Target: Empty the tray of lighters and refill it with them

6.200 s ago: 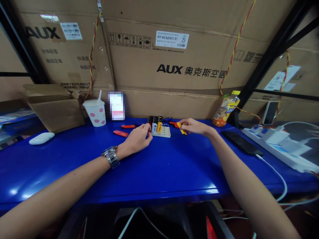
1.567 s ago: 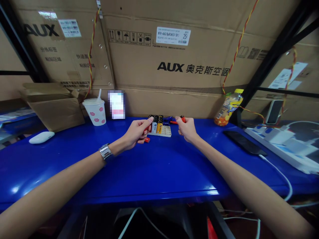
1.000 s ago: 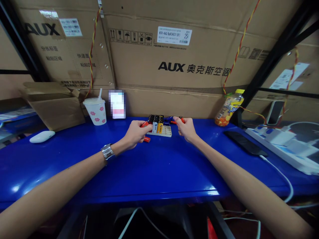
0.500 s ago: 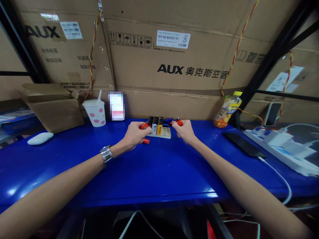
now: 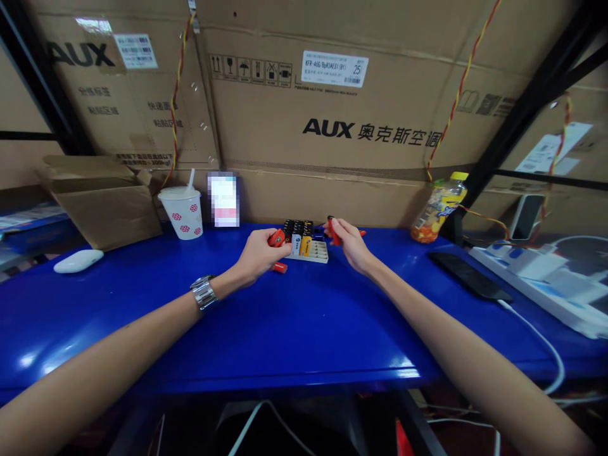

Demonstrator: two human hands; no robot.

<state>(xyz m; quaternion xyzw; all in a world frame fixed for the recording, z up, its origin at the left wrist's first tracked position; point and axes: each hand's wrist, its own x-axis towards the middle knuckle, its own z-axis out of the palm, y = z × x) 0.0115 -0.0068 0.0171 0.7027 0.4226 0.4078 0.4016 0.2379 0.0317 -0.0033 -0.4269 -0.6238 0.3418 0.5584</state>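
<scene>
My left hand [image 5: 256, 254] is closed around a red lighter [image 5: 276, 238], at the left side of a pale compartment tray [image 5: 319, 256]. Pinched in my right hand [image 5: 352, 246] is another red lighter [image 5: 335, 233], tilted with its black top up, just right of the tray. Rows of black-topped lighters stand in the tray's left part, a white lighter [image 5: 296, 244] and a yellow lighter [image 5: 306, 245] in front. The right-hand compartments hold nothing. A loose red lighter [image 5: 280, 268] lies below my left hand. Something blue [image 5: 319, 232] lies behind the tray, partly hidden.
On the blue table [image 5: 304, 329] stand a paper cup [image 5: 181, 215] with a straw, a lit phone [image 5: 223, 199], and a drink bottle [image 5: 437, 209]. A white case [image 5: 78, 261] lies left. A black phone [image 5: 468, 277] and power strip [image 5: 536, 285] are right. Cardboard boxes [image 5: 266, 139] back the table.
My right hand has turned the lighter it holds more upright and brought it slightly left, towards the tray. My left hand keeps its grip nearly in place. The view has shifted slightly.
</scene>
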